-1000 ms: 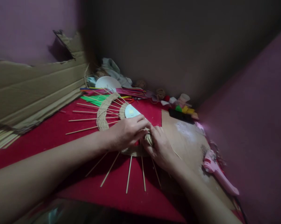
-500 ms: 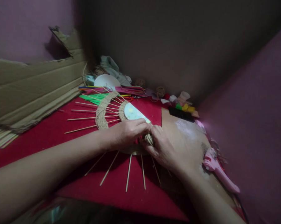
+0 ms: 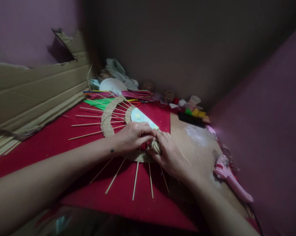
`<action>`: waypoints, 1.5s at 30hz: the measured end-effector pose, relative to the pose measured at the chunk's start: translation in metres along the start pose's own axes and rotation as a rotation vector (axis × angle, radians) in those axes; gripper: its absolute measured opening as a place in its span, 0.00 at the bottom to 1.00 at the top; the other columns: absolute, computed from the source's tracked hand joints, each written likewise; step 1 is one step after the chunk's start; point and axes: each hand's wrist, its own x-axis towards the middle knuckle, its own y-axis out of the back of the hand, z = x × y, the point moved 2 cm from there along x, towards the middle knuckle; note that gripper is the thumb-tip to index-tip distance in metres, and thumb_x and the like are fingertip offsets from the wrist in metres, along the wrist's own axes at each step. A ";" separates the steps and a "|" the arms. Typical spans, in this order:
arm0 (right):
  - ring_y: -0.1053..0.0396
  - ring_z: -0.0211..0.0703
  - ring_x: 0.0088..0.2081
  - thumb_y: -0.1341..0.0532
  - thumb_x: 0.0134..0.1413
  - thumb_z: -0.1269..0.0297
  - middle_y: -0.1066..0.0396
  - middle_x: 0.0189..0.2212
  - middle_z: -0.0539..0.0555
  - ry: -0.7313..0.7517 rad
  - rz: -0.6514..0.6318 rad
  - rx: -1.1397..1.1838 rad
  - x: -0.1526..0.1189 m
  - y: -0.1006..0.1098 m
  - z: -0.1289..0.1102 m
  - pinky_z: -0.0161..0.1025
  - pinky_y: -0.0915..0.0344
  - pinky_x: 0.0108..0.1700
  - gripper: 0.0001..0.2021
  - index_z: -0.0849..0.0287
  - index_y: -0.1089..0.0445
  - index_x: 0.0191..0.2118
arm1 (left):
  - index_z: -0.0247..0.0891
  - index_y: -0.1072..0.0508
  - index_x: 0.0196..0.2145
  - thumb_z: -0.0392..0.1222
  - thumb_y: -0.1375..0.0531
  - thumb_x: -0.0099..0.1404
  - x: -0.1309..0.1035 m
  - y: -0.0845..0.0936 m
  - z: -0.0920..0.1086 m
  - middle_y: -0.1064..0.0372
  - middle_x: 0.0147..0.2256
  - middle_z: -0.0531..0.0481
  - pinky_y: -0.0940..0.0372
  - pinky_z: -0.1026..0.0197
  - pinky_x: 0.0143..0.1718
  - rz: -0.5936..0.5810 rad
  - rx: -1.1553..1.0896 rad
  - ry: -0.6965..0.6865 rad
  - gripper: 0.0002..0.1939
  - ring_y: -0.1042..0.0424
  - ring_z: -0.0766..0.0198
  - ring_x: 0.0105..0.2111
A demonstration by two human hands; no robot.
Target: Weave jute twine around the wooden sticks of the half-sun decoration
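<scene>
A half-round weaving of thin wooden sticks and tan twine lies in front of me. Its outer woven band (image 3: 108, 119) curves around a pale blue half disc (image 3: 141, 118) with a narrower twine band (image 3: 128, 115) along its edge. Sticks (image 3: 138, 180) fan out past the outer band. My right hand (image 3: 168, 152) is closed around a small bundle of twine (image 3: 155, 146) at the right part of the weaving. Fingertips touching it, my left hand (image 3: 135, 136) is closed in a pinch beside the disc; what it pinches is hidden.
A red cloth (image 3: 88, 203) covers the table, with a brown board (image 3: 199, 154) at right. On the board's right side lies a pink glue gun (image 3: 230, 180), and a black phone-like slab (image 3: 190, 120) at its back. Craft strips (image 3: 135, 95) lie behind; cardboard (image 3: 39, 88) stands left.
My left hand has risen slightly, uncovering more of the lower woven band. A stick end now shows to the right of my right hand, which stays around the twine bundle.
</scene>
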 end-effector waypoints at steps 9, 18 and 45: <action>0.38 0.55 0.51 0.43 0.57 0.67 0.36 0.50 0.67 0.042 0.045 -0.118 -0.003 -0.008 0.006 0.55 0.34 0.51 0.32 0.63 0.54 0.66 | 0.36 0.25 0.33 0.36 0.43 0.64 -0.002 -0.005 0.001 0.28 0.26 0.53 0.39 0.67 0.30 -0.023 -0.013 0.063 0.06 0.31 0.69 0.26; 0.39 0.56 0.52 0.43 0.55 0.70 0.37 0.50 0.67 0.068 0.056 -0.128 -0.002 -0.008 0.003 0.57 0.35 0.53 0.32 0.65 0.53 0.65 | 0.34 0.29 0.28 0.36 0.47 0.65 -0.003 -0.008 0.000 0.34 0.19 0.56 0.41 0.68 0.25 -0.060 -0.152 0.231 0.10 0.35 0.71 0.20; 0.38 0.59 0.50 0.46 0.58 0.68 0.35 0.49 0.68 0.126 0.072 -0.231 -0.003 -0.010 0.003 0.59 0.34 0.49 0.37 0.64 0.65 0.69 | 0.35 0.31 0.29 0.32 0.46 0.57 -0.003 -0.009 -0.001 0.32 0.18 0.56 0.36 0.70 0.20 -0.072 -0.452 0.496 0.04 0.30 0.70 0.18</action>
